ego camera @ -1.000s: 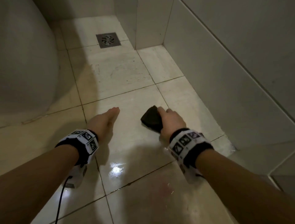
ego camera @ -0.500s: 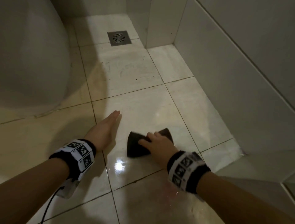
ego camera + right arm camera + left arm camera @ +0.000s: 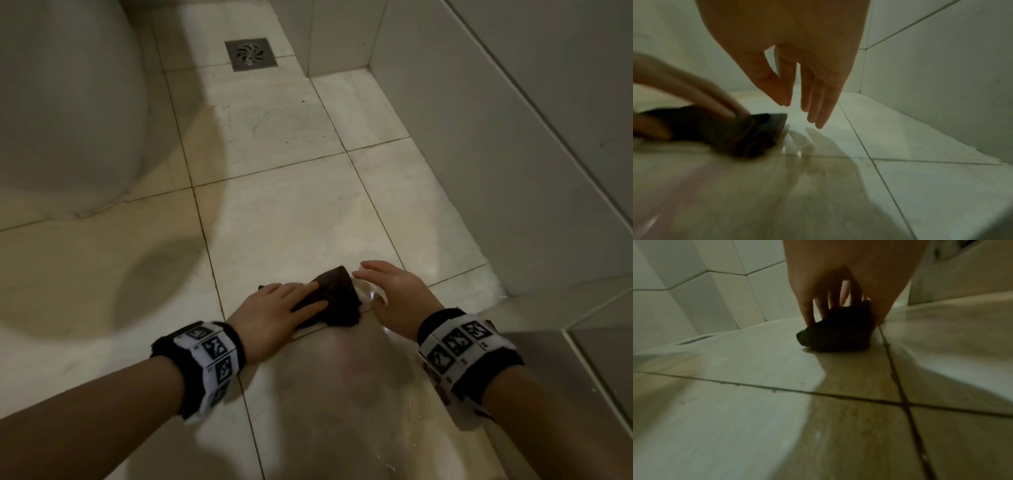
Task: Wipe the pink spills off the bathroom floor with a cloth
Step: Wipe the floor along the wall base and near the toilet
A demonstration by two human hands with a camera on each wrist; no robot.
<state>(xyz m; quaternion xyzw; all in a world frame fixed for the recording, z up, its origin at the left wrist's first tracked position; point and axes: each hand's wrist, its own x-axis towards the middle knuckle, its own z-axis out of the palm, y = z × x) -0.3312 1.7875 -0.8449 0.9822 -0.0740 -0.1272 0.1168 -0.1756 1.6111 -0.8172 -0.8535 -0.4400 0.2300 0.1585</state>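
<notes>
Head view: a dark cloth (image 3: 334,299) is seen bunched on the pale tiled bathroom floor (image 3: 291,212), near the bottom centre, lying across a grout line. The left hand (image 3: 274,317) is laid on the cloth's left part, fingers spread and pointing right, pressing it down. The right hand (image 3: 394,294) is held just to the right of the cloth, fingers straight and relaxed, gripping nothing. A glossy wet patch (image 3: 371,296) is seen between the cloth's right edge and the right hand. A faint pink smear (image 3: 352,356) is seen on the next tile, nearer the viewer than the cloth, between the two wrists. The cloth's long axis runs roughly left to right. A floor drain (image 3: 250,54) lies far off at the top, and a pale curved fixture (image 3: 68,102) stands at the left.

Left wrist view: the cloth (image 3: 835,334) is seen under the fingers (image 3: 807,311), which come down onto its top; whether they curl round it cannot be told.

Right wrist view: the right hand (image 3: 797,73) is seen hanging above the wet floor, fingers loose and apart from the cloth (image 3: 731,131), which lies to its left under the left hand's blurred fingers (image 3: 701,95). A pinkish streak (image 3: 680,186) is seen on the near tile.

Judged from this, the remaining pink lies nearer than the cloth, so the coming stroke is likely to be drawn toward the viewer by the left hand, the closer of the two.
</notes>
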